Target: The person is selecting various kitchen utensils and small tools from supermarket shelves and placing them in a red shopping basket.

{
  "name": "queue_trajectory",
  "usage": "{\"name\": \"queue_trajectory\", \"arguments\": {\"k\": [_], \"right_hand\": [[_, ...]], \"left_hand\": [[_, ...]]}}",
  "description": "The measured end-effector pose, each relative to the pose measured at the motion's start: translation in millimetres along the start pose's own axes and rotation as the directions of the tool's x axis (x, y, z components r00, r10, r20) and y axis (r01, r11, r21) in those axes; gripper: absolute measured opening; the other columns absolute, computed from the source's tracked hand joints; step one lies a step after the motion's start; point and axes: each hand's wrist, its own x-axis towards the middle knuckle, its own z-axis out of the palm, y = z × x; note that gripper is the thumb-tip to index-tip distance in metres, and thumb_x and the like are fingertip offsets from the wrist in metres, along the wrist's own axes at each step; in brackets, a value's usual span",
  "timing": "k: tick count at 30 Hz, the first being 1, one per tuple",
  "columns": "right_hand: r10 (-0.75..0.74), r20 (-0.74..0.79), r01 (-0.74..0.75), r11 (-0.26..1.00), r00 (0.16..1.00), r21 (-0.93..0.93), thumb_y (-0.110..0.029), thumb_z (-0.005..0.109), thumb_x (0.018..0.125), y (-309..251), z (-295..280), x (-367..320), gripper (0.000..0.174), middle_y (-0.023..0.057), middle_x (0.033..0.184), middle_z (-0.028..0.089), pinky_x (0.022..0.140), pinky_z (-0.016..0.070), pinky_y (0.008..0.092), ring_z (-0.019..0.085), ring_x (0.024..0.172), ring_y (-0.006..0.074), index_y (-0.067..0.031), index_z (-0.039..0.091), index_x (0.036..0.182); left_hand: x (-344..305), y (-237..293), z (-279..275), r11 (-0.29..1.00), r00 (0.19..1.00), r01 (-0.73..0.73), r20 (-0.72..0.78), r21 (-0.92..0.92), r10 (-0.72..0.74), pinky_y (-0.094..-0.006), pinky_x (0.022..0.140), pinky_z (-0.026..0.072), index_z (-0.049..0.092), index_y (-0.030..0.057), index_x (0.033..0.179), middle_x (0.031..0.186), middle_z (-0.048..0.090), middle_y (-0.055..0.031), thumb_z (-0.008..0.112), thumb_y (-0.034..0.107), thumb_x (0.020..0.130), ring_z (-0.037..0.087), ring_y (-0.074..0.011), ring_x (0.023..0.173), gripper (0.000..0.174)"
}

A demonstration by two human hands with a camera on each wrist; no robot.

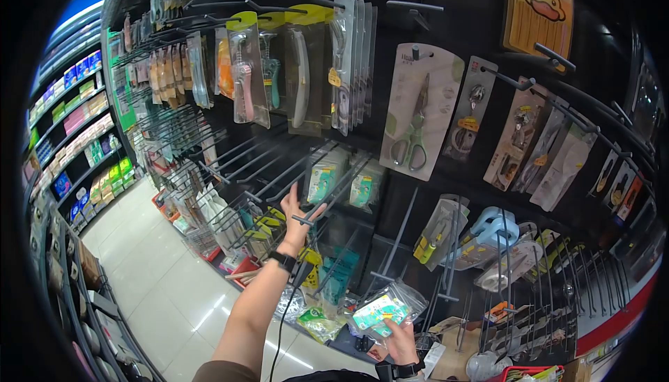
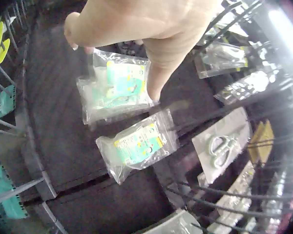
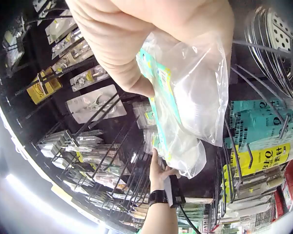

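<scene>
My left hand (image 1: 296, 213), fingers spread and holding nothing, meets the peg hook (image 1: 305, 221) tip, while my right hand (image 1: 403, 344), well below it, grips slippery clear packets (image 1: 382, 309) that a loosened pinch could spill to the floor.

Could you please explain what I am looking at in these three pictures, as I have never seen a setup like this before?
There is no machine here. A person wears three cameras, one on the head and one on each wrist. The wide picture is the head view, facing a shop's display wall of metal pegs hung with packaged goods, such as scissors. The left hand reaches up to the end of a peg. Its wrist camera looks past the fingers at hanging packets. The right hand is low and grips a bundle of clear packets with teal labels. Its wrist camera shows them close up.
</scene>
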Motion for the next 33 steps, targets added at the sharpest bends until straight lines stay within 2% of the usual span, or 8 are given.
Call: {"name": "queue_trajectory", "arguments": {"k": [1, 4, 6, 9, 13, 17, 23, 33], "right_hand": [[0.002, -0.007, -0.002, 1.0, 1.0, 0.001, 0.011, 0.056, 0.082, 3, 5, 1, 0.049, 0.0091, 0.118, 0.055, 0.091, 0.0461, 0.0349, 0.055, 0.107, 0.02, -0.0034, 0.042, 0.126], [-0.005, 0.065, 0.009, 0.998, 0.998, -0.055, 0.01, 0.056, 0.082, 15, 21, 8, 0.049, 0.0098, 0.119, 0.054, 0.092, 0.0452, 0.0349, 0.054, 0.109, 0.0208, -0.0024, 0.04, 0.127], [0.009, 0.091, -0.001, 0.997, 0.996, -0.079, 0.009, 0.056, 0.082, 20, 37, 15, 0.049, 0.0096, 0.119, 0.054, 0.092, 0.0451, 0.0347, 0.054, 0.109, 0.0205, -0.0026, 0.04, 0.127], [0.003, 0.14, 0.021, 0.986, 0.99, -0.168, 0.006, 0.058, 0.084, 28, 65, 24, 0.047, 0.0088, 0.119, 0.054, 0.093, 0.0448, 0.0341, 0.054, 0.108, 0.0188, -0.003, 0.041, 0.127], [0.055, 0.23, -0.023, 0.99, 0.972, -0.14, 0.0, 0.057, 0.089, 24, 97, 24, 0.039, 0.0089, 0.12, 0.054, 0.093, 0.0438, 0.0318, 0.053, 0.109, 0.0161, -0.0011, 0.043, 0.125], [0.036, 0.247, -0.022, 0.998, 0.968, -0.061, -0.01, 0.051, 0.094, 23, 105, 22, 0.032, 0.0107, 0.119, 0.055, 0.09, 0.047, 0.0325, 0.056, 0.106, 0.0188, -0.0033, 0.043, 0.124], [0.094, 0.227, -0.069, 0.991, 0.969, -0.115, -0.013, 0.045, 0.096, 16, 98, 13, 0.028, 0.0173, 0.112, 0.059, 0.083, 0.0529, 0.0408, 0.062, 0.096, 0.0277, -0.0047, 0.043, 0.123], [0.062, 0.14, -0.049, 0.994, 0.988, -0.094, -0.012, 0.047, 0.096, 10, 75, 1, 0.023, 0.016, 0.112, 0.059, 0.08, 0.0536, 0.0383, 0.062, 0.098, 0.0281, -0.0047, 0.045, 0.118]], "left_hand": [[-14, -25, 4, 0.999, 0.999, -0.016, -0.034, -0.031, 0.014, -0.0335, 0.086, 0.0404, 0.035, 0.0056, 0.135, 0.115, 0.041, -0.0155, 0.08, 0.025, 0.068, 0.045, -0.0259, 0.101, 0.083], [-82, 20, -37, 0.951, 0.927, 0.162, 0.371, -0.263, -0.056, -0.0327, 0.083, 0.0424, 0.051, 0.003, 0.119, 0.1, 0.055, -0.0125, 0.072, 0.022, 0.076, 0.052, -0.0226, 0.095, 0.052], [-118, 46, -64, 0.969, 0.808, -0.141, 0.542, -0.201, 0.23, -0.0385, 0.084, 0.0434, 0.048, 0.004, 0.126, 0.108, 0.055, -0.0173, 0.072, 0.031, 0.076, 0.054, -0.0304, 0.097, 0.062], [-151, 73, -94, 0.962, 0.656, -0.267, 0.722, -0.051, 0.22, -0.041, 0.088, 0.0435, 0.037, 0.0071, 0.137, 0.12, 0.045, -0.0212, 0.077, 0.037, 0.068, 0.052, -0.0359, 0.104, 0.085], [-146, 76, -116, 0.998, 0.691, -0.058, 0.72, -0.025, 0.058, -0.0386, 0.092, 0.0414, 0.035, 0.0047, 0.138, 0.122, 0.042, -0.0206, 0.082, 0.032, 0.064, 0.048, -0.0335, 0.111, 0.093], [-125, 91, -130, 0.974, 0.77, -0.161, 0.597, -0.159, 0.225, -0.0374, 0.09, 0.0433, 0.035, 0.002, 0.137, 0.119, 0.043, -0.0196, 0.083, 0.023, 0.062, 0.049, -0.033, 0.108, 0.092], [-98, 116, -134, 0.926, 0.907, -0.36, 0.273, 0.109, 0.321, -0.0402, 0.073, 0.05, 0.038, 0.0036, 0.135, 0.113, 0.044, -0.0227, 0.08, 0.021, 0.061, 0.055, -0.0383, 0.095, 0.087], [-78, 126, -124, 0.892, 0.889, -0.375, 0.369, 0.253, 0.27, -0.0416, 0.072, 0.05, 0.037, 0.0078, 0.136, 0.114, 0.042, -0.0225, 0.079, 0.023, 0.059, 0.056, -0.0394, 0.092, 0.09]]}}
